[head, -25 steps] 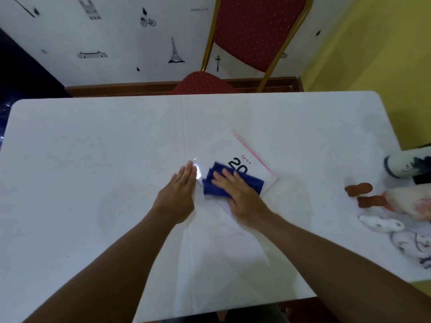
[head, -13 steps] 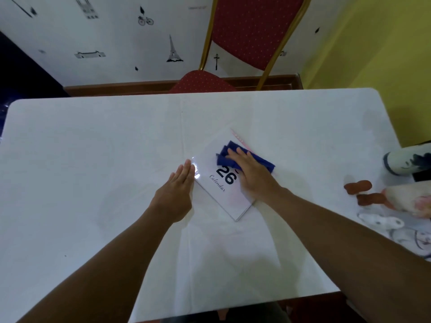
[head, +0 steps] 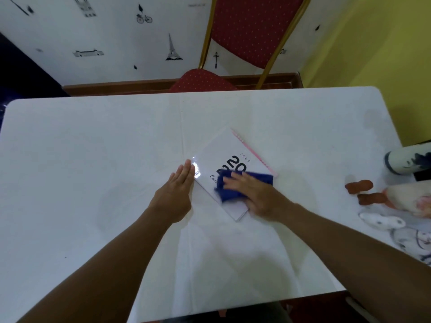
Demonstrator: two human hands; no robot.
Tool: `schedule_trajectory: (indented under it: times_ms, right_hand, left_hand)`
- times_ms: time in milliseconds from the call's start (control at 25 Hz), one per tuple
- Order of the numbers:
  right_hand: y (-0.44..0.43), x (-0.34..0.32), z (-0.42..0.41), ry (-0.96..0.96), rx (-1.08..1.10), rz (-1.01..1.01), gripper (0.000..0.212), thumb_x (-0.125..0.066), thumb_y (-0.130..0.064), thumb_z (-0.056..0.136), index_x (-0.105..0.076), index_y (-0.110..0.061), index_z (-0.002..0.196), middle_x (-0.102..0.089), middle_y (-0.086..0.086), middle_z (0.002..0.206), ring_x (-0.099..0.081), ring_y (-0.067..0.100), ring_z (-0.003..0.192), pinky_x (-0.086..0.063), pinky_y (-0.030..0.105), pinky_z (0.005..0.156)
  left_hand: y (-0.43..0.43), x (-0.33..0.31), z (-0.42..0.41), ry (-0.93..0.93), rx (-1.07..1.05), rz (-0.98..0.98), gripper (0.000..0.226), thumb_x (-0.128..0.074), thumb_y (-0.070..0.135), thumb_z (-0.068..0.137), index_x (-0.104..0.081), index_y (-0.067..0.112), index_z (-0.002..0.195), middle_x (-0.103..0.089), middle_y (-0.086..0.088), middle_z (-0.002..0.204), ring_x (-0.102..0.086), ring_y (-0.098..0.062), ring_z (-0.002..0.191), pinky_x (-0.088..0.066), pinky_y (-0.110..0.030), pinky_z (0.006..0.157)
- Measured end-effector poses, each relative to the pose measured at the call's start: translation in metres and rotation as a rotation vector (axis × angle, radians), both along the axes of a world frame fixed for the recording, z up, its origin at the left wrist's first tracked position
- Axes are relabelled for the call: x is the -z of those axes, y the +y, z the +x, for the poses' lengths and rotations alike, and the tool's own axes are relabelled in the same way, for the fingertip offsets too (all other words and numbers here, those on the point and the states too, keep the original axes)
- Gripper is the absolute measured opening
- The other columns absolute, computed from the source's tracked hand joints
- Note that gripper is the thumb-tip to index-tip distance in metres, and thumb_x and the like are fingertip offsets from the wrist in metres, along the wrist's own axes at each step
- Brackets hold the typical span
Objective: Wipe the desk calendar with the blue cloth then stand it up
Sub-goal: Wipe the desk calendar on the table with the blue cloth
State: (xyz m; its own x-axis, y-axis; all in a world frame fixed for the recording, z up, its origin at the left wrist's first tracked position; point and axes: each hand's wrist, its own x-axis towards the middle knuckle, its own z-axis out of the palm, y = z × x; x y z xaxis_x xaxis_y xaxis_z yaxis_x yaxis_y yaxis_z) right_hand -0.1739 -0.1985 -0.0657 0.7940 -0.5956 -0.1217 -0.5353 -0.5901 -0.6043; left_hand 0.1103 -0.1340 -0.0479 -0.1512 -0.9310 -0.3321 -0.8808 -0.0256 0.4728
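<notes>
**Desk calendar lying flat, blue cloth pressed on its cover**

The desk calendar (head: 224, 164) lay flat on the white table (head: 93, 159), a little right of centre, turned at an angle so that one corner pointed toward the person. Its white cover faced up, with large dark numerals and a line of script partly hidden under the cloth. A pink strip ran along its far right edge.

The blue cloth (head: 233, 186) sat bunched on the near half of the cover, overlapping the printed numerals. The right hand (head: 254, 194) rested palm down on top of it, fingers extended and close together, pressing the cloth against the calendar; the grip was a flat press rather than a pinch. The hand and cloth appeared motion-blurred.

The left hand (head: 177, 190) lay flat on the table just beside the calendar's left corner, fingers straight and held together, fingertips touching or all but touching that corner; which of the two could not be determined. This grip held nothing.

At the right edge of the table, well apart from the calendar, lay a white cylindrical bottle (head: 408, 163) on its side, a plush toy (head: 396, 197) with brown feet, and a smaller white figure (head: 382, 221); all were partly cut off by the frame. A red upholstered chair (head: 251, 31) with a gold frame stood beyond the far side of the table, against a white wall with black decals.
</notes>
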Motion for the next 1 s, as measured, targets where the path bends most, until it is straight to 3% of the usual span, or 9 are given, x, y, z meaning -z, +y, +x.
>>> schedule_trajectory:
  times_ms: [120,240,400,560,720,880,1000]
  right_hand:
    - [-0.051,-0.002,0.044,0.081,0.231,0.107,0.066,-0.043,-0.007,0.101,-0.031,-0.033,0.16,-0.025,-0.002,0.169,-0.017,0.02,0.157,-0.02,0.048,0.126]
    - [-0.077,0.002,0.075,0.11,0.245,0.131,0.071,-0.041,-0.003,0.104,-0.02,-0.037,0.162,-0.013,-0.004,0.172,-0.007,0.024,0.159,-0.018,0.049,0.126]
    - [-0.026,0.008,0.061,-0.006,0.158,0.003,0.069,-0.047,0.007,0.096,-0.033,-0.017,0.16,-0.025,-0.002,0.169,-0.014,0.021,0.158,-0.008,0.042,0.129]
    - [0.042,0.004,0.011,-0.024,0.005,0.017,0.071,-0.051,0.007,0.092,-0.038,-0.016,0.158,-0.031,-0.004,0.167,-0.017,0.016,0.157,-0.006,0.034,0.128]
    - [0.03,-0.003,-0.01,0.007,-0.108,0.025,0.07,-0.051,0.008,0.09,-0.044,-0.017,0.155,-0.036,-0.005,0.163,-0.02,0.007,0.156,-0.01,0.03,0.128]
    - [-0.035,0.0,0.028,0.019,0.112,0.04,0.066,-0.044,0.005,0.094,-0.041,-0.016,0.156,-0.036,-0.006,0.163,-0.024,0.014,0.155,-0.012,0.035,0.128]
    - [-0.055,0.002,0.06,0.011,0.239,0.067,0.064,-0.042,0.008,0.099,-0.039,-0.017,0.157,-0.03,-0.008,0.165,-0.018,0.015,0.156,0.001,0.018,0.125]
  left_hand:
    - [0.001,-0.001,-0.001,0.01,-0.007,-0.005,0.081,-0.038,-0.007,0.085,0.001,0.011,0.154,0.012,-0.004,0.163,0.008,-0.018,0.15,-0.002,-0.032,0.121]
    - [0.0,-0.003,-0.001,0.009,-0.004,0.022,0.081,-0.038,-0.007,0.087,0.005,0.012,0.154,0.015,-0.003,0.163,0.01,-0.018,0.149,-0.001,-0.032,0.121]
    - [-0.001,-0.003,-0.002,-0.012,0.003,0.049,0.081,-0.04,-0.004,0.09,0.008,0.013,0.154,0.019,-0.002,0.162,0.013,-0.016,0.148,0.0,-0.031,0.12]
    - [0.0,-0.002,0.0,-0.022,0.013,0.04,0.082,-0.04,-0.005,0.089,0.007,0.013,0.153,0.018,-0.003,0.162,0.012,-0.018,0.148,-0.004,-0.035,0.122]
    - [0.0,-0.001,0.0,-0.01,0.019,0.023,0.083,-0.038,-0.007,0.085,0.005,0.011,0.154,0.016,-0.004,0.162,0.01,-0.019,0.149,-0.004,-0.035,0.122]
    - [0.001,0.001,0.001,-0.003,0.025,0.015,0.082,-0.038,-0.008,0.086,0.004,0.01,0.154,0.015,-0.004,0.162,0.01,-0.019,0.149,-0.005,-0.036,0.122]
    - [0.003,0.002,0.0,-0.017,0.036,-0.01,0.077,-0.038,-0.001,0.09,0.003,0.01,0.154,0.014,-0.006,0.163,0.011,-0.02,0.149,-0.003,-0.036,0.122]
